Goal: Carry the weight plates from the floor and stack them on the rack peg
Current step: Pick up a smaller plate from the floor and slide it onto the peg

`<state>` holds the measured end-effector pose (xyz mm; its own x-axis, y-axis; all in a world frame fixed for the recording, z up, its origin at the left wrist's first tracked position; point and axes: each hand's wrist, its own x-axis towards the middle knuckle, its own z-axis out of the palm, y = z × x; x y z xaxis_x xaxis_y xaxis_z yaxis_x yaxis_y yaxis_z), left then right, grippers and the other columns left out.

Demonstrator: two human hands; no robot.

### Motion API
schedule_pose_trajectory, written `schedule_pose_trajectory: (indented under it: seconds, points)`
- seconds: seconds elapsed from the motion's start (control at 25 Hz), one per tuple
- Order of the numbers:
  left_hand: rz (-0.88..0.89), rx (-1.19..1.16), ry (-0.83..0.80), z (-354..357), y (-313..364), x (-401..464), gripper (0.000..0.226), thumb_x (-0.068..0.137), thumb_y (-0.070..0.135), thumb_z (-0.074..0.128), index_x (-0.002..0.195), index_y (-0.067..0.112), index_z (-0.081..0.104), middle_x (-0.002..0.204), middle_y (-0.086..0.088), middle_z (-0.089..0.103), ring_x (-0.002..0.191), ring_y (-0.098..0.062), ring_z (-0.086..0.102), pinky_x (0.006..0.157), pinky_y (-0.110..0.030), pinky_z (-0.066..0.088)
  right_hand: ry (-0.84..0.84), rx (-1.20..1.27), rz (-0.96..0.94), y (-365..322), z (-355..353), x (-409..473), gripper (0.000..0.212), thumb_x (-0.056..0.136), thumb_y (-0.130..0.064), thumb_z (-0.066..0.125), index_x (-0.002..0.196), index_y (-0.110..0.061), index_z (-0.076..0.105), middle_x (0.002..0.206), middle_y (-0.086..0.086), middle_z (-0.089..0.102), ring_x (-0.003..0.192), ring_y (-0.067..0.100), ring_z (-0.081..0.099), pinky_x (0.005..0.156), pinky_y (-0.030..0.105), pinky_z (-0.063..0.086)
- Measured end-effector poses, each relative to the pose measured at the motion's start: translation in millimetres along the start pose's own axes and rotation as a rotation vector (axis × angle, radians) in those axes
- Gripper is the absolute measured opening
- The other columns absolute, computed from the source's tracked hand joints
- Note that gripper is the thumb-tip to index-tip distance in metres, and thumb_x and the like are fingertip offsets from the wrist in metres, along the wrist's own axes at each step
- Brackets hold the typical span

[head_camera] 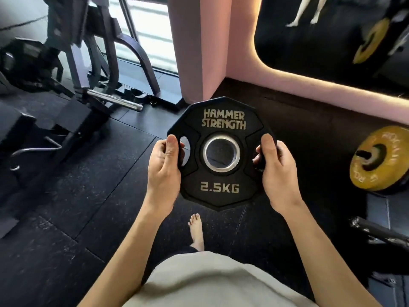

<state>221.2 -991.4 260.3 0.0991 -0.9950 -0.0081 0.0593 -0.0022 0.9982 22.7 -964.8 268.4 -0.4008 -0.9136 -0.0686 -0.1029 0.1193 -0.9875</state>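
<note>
Right now you hold the black 2.5 kg plate point(221, 151) face-up in front of you, above the floor mat point(77, 207): your left hand point(164, 171) grips its left handle slot, your right hand point(276, 169) grips the right. A yellow plate point(376, 160) sits on a peg point(364, 154) at the right.

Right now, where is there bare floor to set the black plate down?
Bare floor mat lies left of the left hand, between the machine frame and the bare foot. It is crowded right of the black plate, by the yellow plate.
</note>
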Motion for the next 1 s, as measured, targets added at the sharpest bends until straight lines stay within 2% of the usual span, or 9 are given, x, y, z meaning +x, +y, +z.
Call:
schedule_pose_trajectory:
  seconds: [0.12,0.2,0.36,0.52,0.68,0.8,0.92,1.0]
  points:
    - [-0.016,-0.029,-0.073,12.3,4.6,91.2,0.04,0.094,0.054,0.043,0.088,0.014,0.05,0.078,0.0,0.048,0.07,-0.011,0.046,0.063,-0.025,0.043,0.065,0.004,0.012,-15.3,30.6,72.7,0.036,0.099,-0.046,0.044,0.083,-0.016,0.057,0.063,-0.008,0.057,0.054,-0.007,0.054,0.054,0.009,0.042]
    - [-0.019,-0.033,-0.125,23.7,10.2,154.5,0.039,0.093,0.052,0.043,0.088,0.014,0.05,0.08,-0.002,0.049,0.073,-0.014,0.046,0.066,-0.028,0.044,0.114,0.006,0.003,-25.9,48.3,125.4,0.037,0.099,-0.046,0.045,0.083,-0.015,0.057,0.063,-0.007,0.057,0.056,-0.006,0.054,0.055,0.009,0.042]
    - [-0.06,0.022,-0.2,52.6,14.8,263.8,0.037,0.089,0.058,0.048,0.084,0.023,0.058,0.089,-0.009,0.053,0.084,-0.024,0.051,0.081,-0.055,0.048,0.199,0.043,0.017,-39.0,69.8,217.8,0.037,0.098,-0.047,0.046,0.082,-0.015,0.058,0.066,-0.006,0.056,0.058,-0.004,0.054,0.057,0.011,0.044]
    - [-0.052,0.036,-0.251,92.3,10.6,359.7,0.032,0.082,0.065,0.052,0.073,0.035,0.061,0.085,-0.004,0.053,0.082,-0.022,0.049,0.079,-0.05,0.045,0.245,0.051,0.023,-38.1,79.9,314.2,0.037,0.099,-0.046,0.045,0.086,-0.015,0.059,0.068,-0.007,0.056,0.059,-0.006,0.055,0.057,0.008,0.044]
    - [-0.054,0.041,-0.287,148.4,3.8,463.7,0.038,0.084,0.064,0.053,0.082,0.026,0.059,0.088,-0.005,0.056,0.086,-0.024,0.052,0.088,-0.059,0.046,0.275,0.088,0.034,-38.0,80.6,426.1,0.035,0.098,-0.048,0.046,0.085,-0.018,0.06,0.071,-0.009,0.059,0.062,-0.006,0.057,0.064,0.015,0.046]
    - [-0.044,0.023,-0.305,194.5,10.4,531.7,0.033,0.087,0.06,0.052,0.075,0.029,0.056,0.084,-0.004,0.052,0.082,-0.022,0.048,0.079,-0.048,0.044,0.288,0.12,0.036,-50.7,75.0,500.9,0.033,0.098,-0.048,0.047,0.083,-0.021,0.06,0.069,-0.011,0.061,0.063,-0.005,0.058,0.067,0.021,0.046]
    - [-0.029,0.017,-0.339,243.0,15.8,588.9,0.032,0.087,0.059,0.053,0.067,0.034,0.053,0.081,-0.003,0.047,0.078,-0.017,0.042,0.071,-0.034,0.038,0.324,0.152,0.022,-60.4,61.7,565.6,0.03,0.099,-0.044,0.047,0.083,-0.021,0.059,0.067,-0.016,0.063,0.064,-0.006,0.058,0.065,0.015,0.047]
    - [-0.015,0.014,-0.36,274.4,17.8,619.4,0.033,0.094,0.052,0.051,0.069,0.029,0.052,0.076,0.001,0.046,0.073,-0.012,0.042,0.067,-0.03,0.036,0.358,0.134,0.0,-65.1,49.6,601.6,0.03,0.1,-0.042,0.047,0.085,-0.02,0.06,0.07,-0.015,0.064,0.067,-0.005,0.06,0.063,0.011,0.048]
